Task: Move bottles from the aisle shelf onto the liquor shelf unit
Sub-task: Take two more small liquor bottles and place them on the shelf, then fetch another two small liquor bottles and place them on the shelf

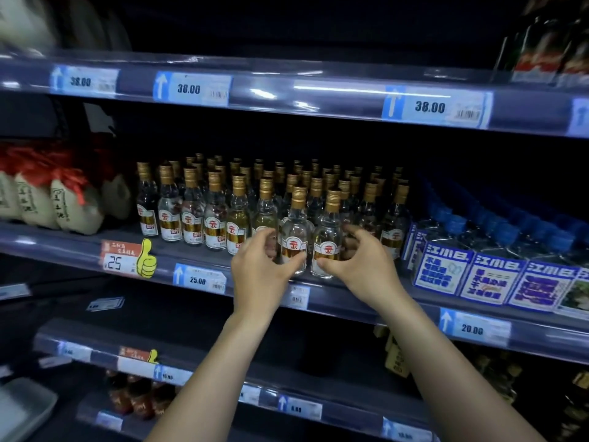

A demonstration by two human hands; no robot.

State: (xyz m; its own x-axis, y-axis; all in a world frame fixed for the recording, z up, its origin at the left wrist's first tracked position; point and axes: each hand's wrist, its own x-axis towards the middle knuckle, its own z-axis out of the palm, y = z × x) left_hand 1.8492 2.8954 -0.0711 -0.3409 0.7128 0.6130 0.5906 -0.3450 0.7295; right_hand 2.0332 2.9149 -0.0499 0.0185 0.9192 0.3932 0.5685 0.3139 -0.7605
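Several small clear bottles with gold caps and red-gold labels stand in rows on the middle shelf (197,260). Two of them stand at the front edge: the left bottle (294,231) and the right bottle (328,234). My left hand (259,266) curls around the left bottle from its left side, thumb under the label. My right hand (363,263) curls around the right bottle from its right side. Fingers touch or nearly touch the glass on both; both bottles still rest on the shelf.
Beige jars with red cloth tops (57,199) fill the shelf's left end. Blue-capped bottles with blue cards (484,272) crowd the right. An upper shelf rail (287,94) with price tags hangs above. Lower shelves hold dark bottles (137,397). A grey tray (22,409) sits bottom left.
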